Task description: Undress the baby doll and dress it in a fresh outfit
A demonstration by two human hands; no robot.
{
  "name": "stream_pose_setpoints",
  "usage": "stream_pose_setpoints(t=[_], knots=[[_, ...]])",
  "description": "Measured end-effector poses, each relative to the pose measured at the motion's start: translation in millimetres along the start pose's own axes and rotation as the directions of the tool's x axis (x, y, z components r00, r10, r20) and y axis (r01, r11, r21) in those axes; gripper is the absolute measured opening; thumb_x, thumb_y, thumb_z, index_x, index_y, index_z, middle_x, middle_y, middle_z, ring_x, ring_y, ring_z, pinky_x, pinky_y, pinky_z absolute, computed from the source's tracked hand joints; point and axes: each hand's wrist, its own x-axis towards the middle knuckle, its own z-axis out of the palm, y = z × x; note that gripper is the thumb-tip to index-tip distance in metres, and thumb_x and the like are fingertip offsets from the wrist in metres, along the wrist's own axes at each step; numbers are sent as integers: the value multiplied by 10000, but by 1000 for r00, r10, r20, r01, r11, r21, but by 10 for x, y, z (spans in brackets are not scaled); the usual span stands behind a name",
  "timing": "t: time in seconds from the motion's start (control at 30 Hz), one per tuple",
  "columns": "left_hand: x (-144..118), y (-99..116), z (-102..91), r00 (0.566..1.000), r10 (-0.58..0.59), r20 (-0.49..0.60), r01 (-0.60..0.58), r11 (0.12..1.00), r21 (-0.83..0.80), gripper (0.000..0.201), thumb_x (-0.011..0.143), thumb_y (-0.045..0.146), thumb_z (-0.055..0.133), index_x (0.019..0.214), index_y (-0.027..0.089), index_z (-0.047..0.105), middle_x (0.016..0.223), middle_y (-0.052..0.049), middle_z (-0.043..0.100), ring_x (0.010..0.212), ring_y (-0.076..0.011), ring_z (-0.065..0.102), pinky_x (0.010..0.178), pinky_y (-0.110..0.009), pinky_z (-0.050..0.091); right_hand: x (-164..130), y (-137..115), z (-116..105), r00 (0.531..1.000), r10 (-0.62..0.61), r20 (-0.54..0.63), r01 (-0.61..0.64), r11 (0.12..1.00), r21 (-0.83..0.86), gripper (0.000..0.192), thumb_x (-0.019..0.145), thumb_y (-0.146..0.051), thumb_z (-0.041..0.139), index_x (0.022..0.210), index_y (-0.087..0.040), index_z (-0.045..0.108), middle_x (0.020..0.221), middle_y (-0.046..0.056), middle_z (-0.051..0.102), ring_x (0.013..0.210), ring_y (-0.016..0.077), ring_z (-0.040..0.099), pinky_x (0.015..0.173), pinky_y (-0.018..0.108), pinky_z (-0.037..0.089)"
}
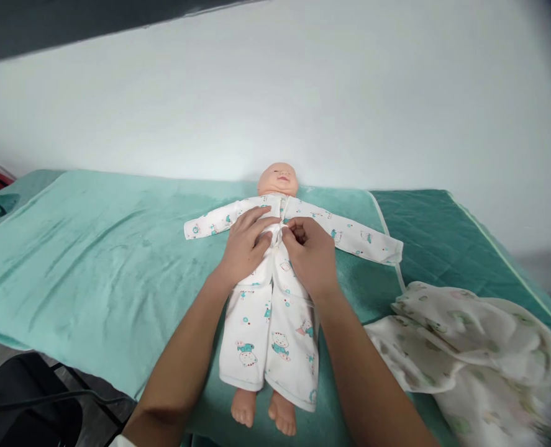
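A baby doll (277,179) lies face up on a teal towel (93,248), its bare feet toward me. It wears a white one-piece suit (266,335) printed with small teal animals, sleeves spread to both sides. My left hand (246,243) rests on the doll's chest and pinches the left edge of the suit's front opening. My right hand (309,251) pinches the right edge of the same opening at the chest. Both hands meet at the centre seam and hide the fastening there.
A crumpled white printed cloth (475,347) lies at the right on a darker teal quilted pad (433,230). A white wall (275,93) stands right behind the table. A dark chair (23,397) sits below the table's left front edge.
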Motion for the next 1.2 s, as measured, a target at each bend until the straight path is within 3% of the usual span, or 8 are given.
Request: stream_pose_setpoints(t=[0.17,0.43,0.63,0.77,0.9,1.0,1.1,1.2], knots=[[22,46,-14,998,-44,44,44,999,10,408,900,122,485,1223,294,666,1513,-34,510,1444,-236,403,1222,-476,309,49,7,15,1000,2,11,-2,1000,10,95,867,-286,581,882,-206,631,811,10,649,723,160,566,748,324,445],[-12,23,-71,997,-63,40,68,987,-146,386,932,192,558,1288,323,630,1534,-31,494,1467,-234,394,1233,-476,327,49,-40,-12,971,236,-31,-223,947,233,128,813,-332,638,822,-209,603,677,-34,553,573,120,464,544,260,396],[-39,-84,-257,970,56,238,-13,984,-177,183,964,350,597,1053,275,739,1622,-18,388,1548,-275,278,1268,-496,275,-97,-70,-4,976,183,-119,-147,954,260,127,828,-316,649,870,-204,607,728,-33,548,649,119,503,631,263,432],[-49,-152,-315,943,126,310,-81,985,-154,233,960,413,604,1112,294,735,1665,8,317,1590,-283,154,1293,-513,209,-283,-56,-52,977,143,-156,-96,955,279,168,866,-335,645,957,-212,577,823,-9,596,711,132,540,662,270,447],[-54,-164,-295,945,138,296,-99,985,-142,226,939,435,634,1078,283,730,1656,-7,336,1585,-286,172,1281,-524,237,-355,-82,-163,997,-50,55,47,998,52,145,896,-346,640,865,-219,577,793,-1,581,726,154,529,696,299,429],[-43,-135,-252,959,153,239,-123,983,-137,173,929,394,658,1003,254,727,1619,-43,400,1560,-279,248,1276,-529,235,-333,-120,-223,951,-217,219,252,957,-147,145,868,-319,671,829,-220,572,876,32,605,855,205,565,795,348,429],[-28,-98,-220,969,150,198,-125,983,-135,155,923,387,669,934,242,720,1588,-55,442,1534,-273,305,1268,-525,247,-318,-141,-241,924,-257,282,324,920,-223,82,857,-244,639,856,-222,561,898,46,607,900,231,571,823,370,426],[-21,-81,-225,971,137,194,-112,984,-135,159,918,394,674,913,241,717,1577,-55,457,1529,-280,315,1258,-529,270,-314,-142,-253,931,-231,282,299,927,-227,57,861,-195,590,829,-223,553,870,34,599,860,212,561,788,355,410]])
